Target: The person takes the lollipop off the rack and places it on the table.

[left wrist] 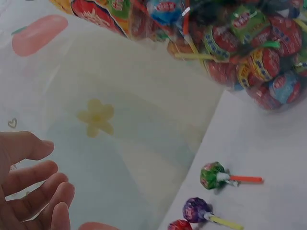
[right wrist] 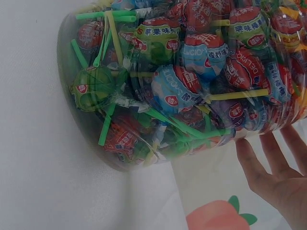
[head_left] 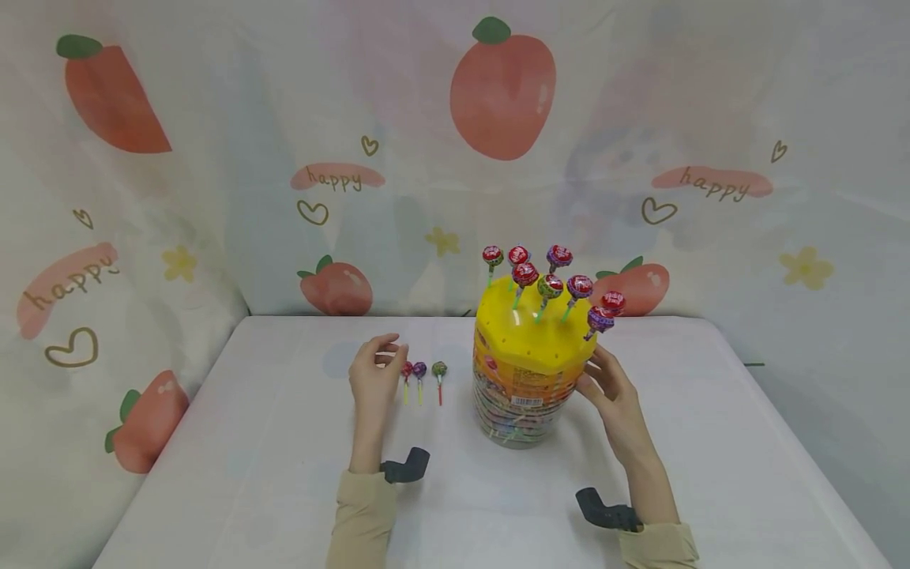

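Observation:
A clear jar (head_left: 522,407) full of wrapped lollipops stands upright on the table, an orange label round its upper part. Several lollipops (head_left: 550,288) stick up out of its yellow lid (head_left: 529,336). My right hand (head_left: 613,395) touches the jar's right side just below the lid, its fingertips on the plastic in the right wrist view. Left of the jar lie a red lollipop (head_left: 407,370), a purple lollipop (left wrist: 195,210) and a green lollipop (left wrist: 212,175). My left hand (head_left: 374,375) hovers beside the red one, fingers loosely bent and holding nothing.
The white table (head_left: 270,442) has its back edge against a hanging fabric backdrop (head_left: 412,79) printed with fruit and hearts. Small holes (head_left: 505,341) dot the front of the lid. A black wrist mount (head_left: 407,466) sits on each forearm.

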{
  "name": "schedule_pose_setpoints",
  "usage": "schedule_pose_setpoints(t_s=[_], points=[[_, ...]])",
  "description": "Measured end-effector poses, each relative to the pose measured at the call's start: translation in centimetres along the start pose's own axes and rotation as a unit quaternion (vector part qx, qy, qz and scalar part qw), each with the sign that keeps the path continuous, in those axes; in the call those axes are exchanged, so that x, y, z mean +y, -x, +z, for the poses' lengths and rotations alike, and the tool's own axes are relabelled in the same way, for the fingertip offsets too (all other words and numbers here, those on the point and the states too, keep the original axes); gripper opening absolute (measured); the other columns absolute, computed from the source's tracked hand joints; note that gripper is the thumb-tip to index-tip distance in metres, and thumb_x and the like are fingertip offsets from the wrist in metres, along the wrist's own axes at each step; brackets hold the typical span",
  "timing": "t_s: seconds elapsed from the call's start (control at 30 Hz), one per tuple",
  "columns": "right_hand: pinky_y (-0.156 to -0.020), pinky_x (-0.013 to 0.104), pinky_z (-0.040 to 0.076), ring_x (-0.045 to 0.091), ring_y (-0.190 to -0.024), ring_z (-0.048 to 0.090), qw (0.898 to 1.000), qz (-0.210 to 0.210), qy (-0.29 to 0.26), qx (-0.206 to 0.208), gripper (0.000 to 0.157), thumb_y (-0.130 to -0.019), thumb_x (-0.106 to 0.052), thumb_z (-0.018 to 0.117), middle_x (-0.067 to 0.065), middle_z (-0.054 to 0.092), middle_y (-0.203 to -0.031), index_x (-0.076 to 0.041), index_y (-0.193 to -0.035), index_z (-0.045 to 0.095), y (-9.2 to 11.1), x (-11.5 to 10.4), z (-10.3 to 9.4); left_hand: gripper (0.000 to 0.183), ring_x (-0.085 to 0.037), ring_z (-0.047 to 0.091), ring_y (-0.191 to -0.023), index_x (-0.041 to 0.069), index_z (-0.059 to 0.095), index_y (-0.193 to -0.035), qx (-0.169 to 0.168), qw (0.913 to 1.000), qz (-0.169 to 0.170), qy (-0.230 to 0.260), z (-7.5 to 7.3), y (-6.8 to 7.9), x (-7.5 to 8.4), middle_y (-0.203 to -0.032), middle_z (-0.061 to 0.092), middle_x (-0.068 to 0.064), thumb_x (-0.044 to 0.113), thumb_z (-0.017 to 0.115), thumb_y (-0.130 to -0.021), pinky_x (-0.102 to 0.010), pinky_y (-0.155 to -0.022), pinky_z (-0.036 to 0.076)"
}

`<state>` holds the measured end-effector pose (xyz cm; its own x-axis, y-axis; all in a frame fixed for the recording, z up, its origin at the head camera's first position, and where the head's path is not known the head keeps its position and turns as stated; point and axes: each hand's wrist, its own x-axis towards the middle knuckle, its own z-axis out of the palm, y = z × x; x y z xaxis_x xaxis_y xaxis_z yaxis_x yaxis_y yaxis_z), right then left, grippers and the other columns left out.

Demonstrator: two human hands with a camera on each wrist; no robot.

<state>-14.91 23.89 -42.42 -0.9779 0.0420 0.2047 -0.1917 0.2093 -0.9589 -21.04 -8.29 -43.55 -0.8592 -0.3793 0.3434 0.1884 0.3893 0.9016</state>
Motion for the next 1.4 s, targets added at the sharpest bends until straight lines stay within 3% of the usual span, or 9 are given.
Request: schedule_pose_setpoints(t_s=[0.57, 0.73, 0.97, 1.4], points=[[-0.090, 0.006, 0.043, -0.002, -0.122, 0.041, 1.000, 0.005, 0.006, 0.000, 0.056, -0.099, -0.018, 0.052, 0.008, 0.036, -0.149, -0.019, -0.150, 0.030, 0.0, 0.2, -0.2, 0.027, -0.026, 0.067, -0.086, 0.009, 0.070, -0.110, -0.052, 0.9871, 0.089, 0.123, 1.0, 2.7, 6.5, -0.100, 0.067, -0.013, 0.013, 0.074, -0.083, -0.020, -0.066, 0.049], [-0.090, 0.006, 0.043, 0.000, -0.122, 0.042, 1.000, 0.004, -0.006, -0.004, 0.056, -0.099, -0.018, 0.052, 0.004, 0.038, -0.146, -0.019, -0.150, 0.031, -0.1, 0.1, -0.1, 0.027, -0.025, 0.065, -0.087, 0.010, 0.070, -0.111, -0.065, 0.9805, 0.119, 0.143, 1.5, 3.2, 8.0, -0.101, 0.067, -0.012, 0.014, 0.073, -0.085, -0.026, -0.068, 0.052], [-0.091, 0.008, 0.044, 0.002, -0.122, 0.042, 1.000, 0.000, -0.011, -0.008, 0.055, -0.099, -0.017, 0.052, -0.010, 0.041, -0.139, -0.018, -0.150, 0.031, -0.1, 0.2, -0.1, 0.025, -0.020, 0.064, -0.087, 0.011, 0.070, -0.111, -0.077, 0.9742, 0.158, 0.142, 2.0, 3.1, 10.0, -0.099, 0.067, -0.009, 0.018, 0.071, -0.087, -0.026, -0.070, 0.053], [-0.090, 0.007, 0.043, 0.001, -0.122, 0.042, 1.000, -0.002, -0.008, -0.008, 0.056, -0.099, -0.017, 0.052, -0.007, 0.041, -0.141, -0.018, -0.150, 0.031, 0.0, 0.2, -0.1, 0.028, -0.021, 0.065, -0.087, 0.006, 0.067, -0.115, -0.093, 0.9584, 0.218, 0.159, 2.8, 2.1, 13.4, -0.102, 0.068, -0.011, 0.015, 0.070, -0.088, -0.029, -0.071, 0.054]])
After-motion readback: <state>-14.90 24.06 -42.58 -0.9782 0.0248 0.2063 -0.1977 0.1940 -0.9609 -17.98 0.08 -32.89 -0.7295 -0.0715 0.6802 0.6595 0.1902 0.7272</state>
